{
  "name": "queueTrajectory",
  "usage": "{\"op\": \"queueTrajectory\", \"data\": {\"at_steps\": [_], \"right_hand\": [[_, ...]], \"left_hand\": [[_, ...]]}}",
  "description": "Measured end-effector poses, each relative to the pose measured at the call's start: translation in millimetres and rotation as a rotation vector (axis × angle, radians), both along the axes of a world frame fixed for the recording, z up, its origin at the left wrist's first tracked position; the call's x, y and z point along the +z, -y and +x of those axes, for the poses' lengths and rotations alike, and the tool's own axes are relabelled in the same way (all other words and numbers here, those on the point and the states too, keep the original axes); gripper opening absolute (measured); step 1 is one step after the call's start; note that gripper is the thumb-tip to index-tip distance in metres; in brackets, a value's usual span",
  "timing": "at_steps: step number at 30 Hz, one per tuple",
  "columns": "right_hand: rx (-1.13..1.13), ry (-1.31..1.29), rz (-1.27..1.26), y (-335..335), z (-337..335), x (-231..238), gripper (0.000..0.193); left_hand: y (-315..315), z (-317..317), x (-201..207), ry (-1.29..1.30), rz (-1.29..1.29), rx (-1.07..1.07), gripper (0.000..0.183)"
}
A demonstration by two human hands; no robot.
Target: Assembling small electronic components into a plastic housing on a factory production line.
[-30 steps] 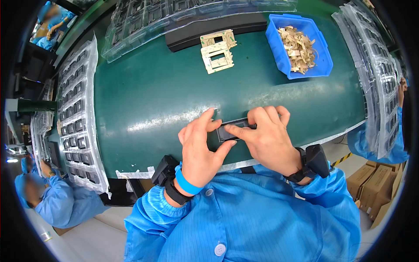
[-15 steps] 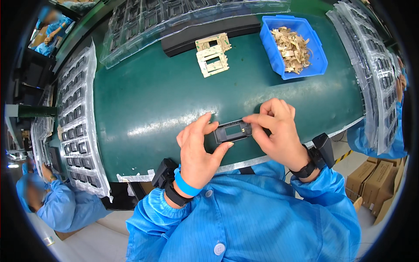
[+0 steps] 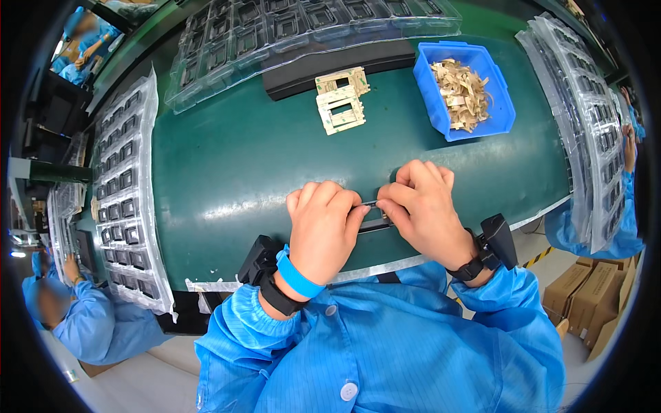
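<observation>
A small black plastic frame [image 3: 374, 226] is between my hands above the green table, mostly covered by the fingers. My left hand [image 3: 321, 224] is closed, its thumb and fingertips pinched at the frame's far left edge. From the other side, my right hand [image 3: 425, 215] pinches the far edge too, thumb and index finger pressed together. A thin dark strip shows between the two sets of fingertips; whether it is the frame's rim or a separate piece, I cannot tell. Farther off lie cream adhesive sheets [image 3: 341, 128] with rectangular cut-outs.
A blue bin [image 3: 428, 93] of tan paper strips stands at the far right. Behind the sheets is a long black block [image 3: 289, 84], then a clear tray [image 3: 180, 103] of black frames. More trays line the left [image 3: 157, 237] and right [image 3: 547, 76]. Co-workers sit at both sides.
My left hand has gone from loosely steadying the frame to pinching its far edge. My right hand has shifted slightly left, closer to it. The frame's window no longer shows.
</observation>
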State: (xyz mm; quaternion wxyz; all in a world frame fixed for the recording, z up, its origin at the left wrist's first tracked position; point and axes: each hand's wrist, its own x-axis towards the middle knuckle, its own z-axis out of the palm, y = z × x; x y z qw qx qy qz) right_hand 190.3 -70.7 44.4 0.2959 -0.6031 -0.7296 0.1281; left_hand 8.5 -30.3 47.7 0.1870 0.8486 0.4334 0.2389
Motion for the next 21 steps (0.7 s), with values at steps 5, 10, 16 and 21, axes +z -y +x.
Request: {"op": "queueTrajectory", "data": {"at_steps": [5,10,16,21], "right_hand": [[0.006,0.022,-0.007,-5,1,6,0.004],[0.09,0.117,-0.075,-5,6,16,0.006],[0.021,0.155,0.161,-55,30,81,0.009],[-0.227,0.06,0.034,-168,60,116,0.018]], "left_hand": [[-7,3,3,0.023,-0.009,0.007,0.004],[-8,0,6,0.017,-0.05,-0.064,0.004],[-13,-9,5,0.337,-0.06,0.167,0.017],[-12,-9,-6,0.225,-0.042,0.011,0.02]]}}
